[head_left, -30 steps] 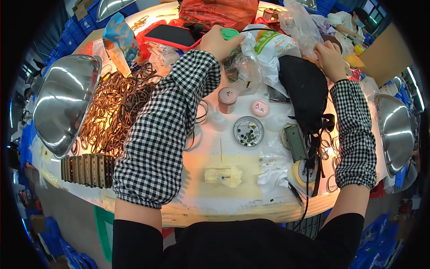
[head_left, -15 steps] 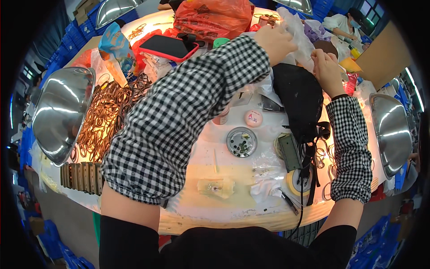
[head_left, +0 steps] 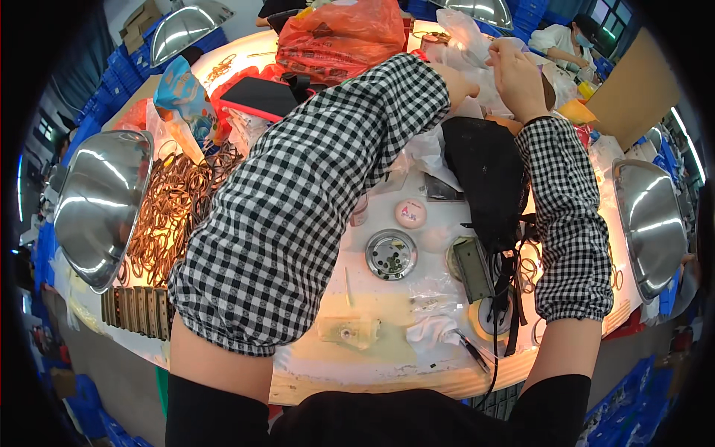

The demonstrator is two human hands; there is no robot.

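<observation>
Left hand (head_left: 460,83): grip hidden by sleeve, cannot tell | Right hand (head_left: 516,71): pinching clear bag (head_left: 468,33) | Black pouch (head_left: 484,167) below both hands

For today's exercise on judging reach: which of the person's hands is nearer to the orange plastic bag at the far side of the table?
Left. The left hand lies just right of the orange plastic bag, nearly at its edge. The right hand is farther right, beyond the left hand.

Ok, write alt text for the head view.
Both hands, left hand and right hand, reach across a cluttered table and handle a clear plastic bag. Checked sleeves cover both forearms. A pile of brown rubber bands lies left, a black pouch right, a small metal dish between.
</observation>
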